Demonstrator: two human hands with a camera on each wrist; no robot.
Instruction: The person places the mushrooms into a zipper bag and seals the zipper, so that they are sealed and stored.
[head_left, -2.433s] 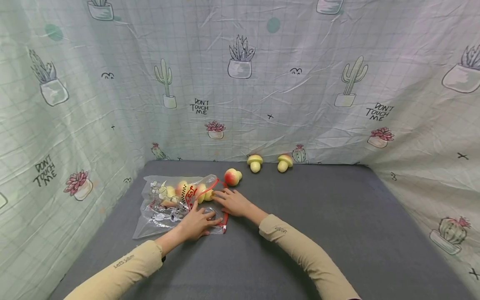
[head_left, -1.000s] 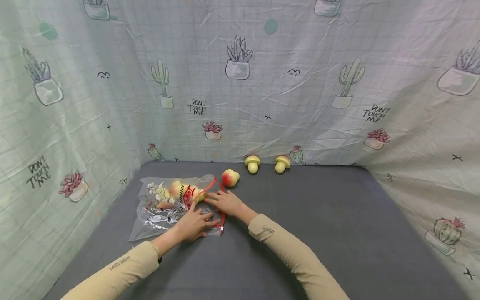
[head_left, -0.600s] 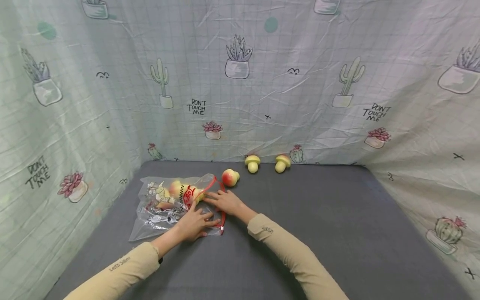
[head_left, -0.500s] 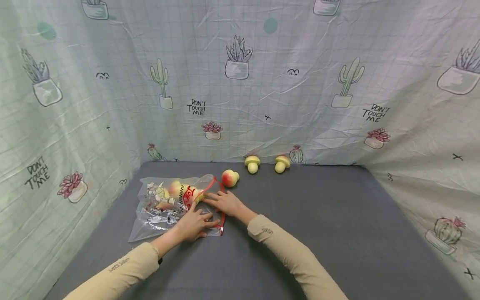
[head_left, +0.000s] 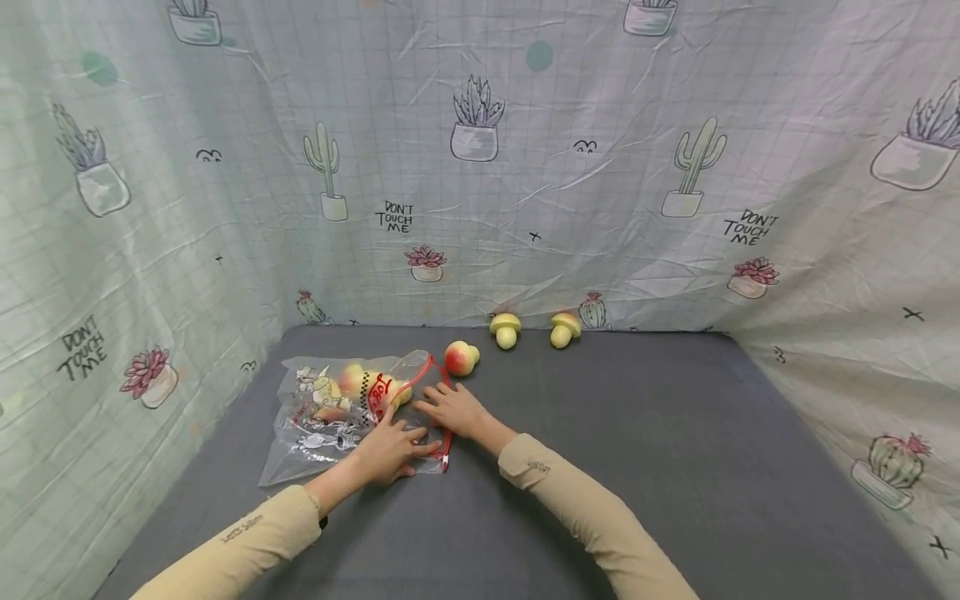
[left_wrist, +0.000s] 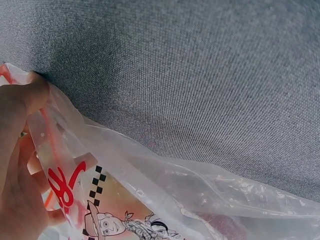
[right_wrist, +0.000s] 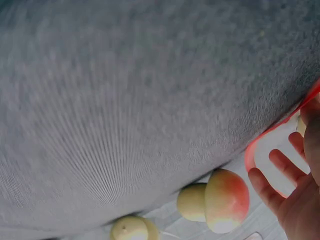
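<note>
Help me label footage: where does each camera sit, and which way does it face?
Head: on the head, facing forward and down at the table; sleeves, left grip and right grip show.
Left wrist: on that wrist, facing the bag; left grip shows.
Right wrist: on that wrist, facing the table; right grip shows.
Head and right wrist share two loose mushroom-shaped pieces.

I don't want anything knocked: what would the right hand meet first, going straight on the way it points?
Likely the mushroom in the mouth of the bag, though the right hand could brush the plastic first; depth is unclear.
</note>
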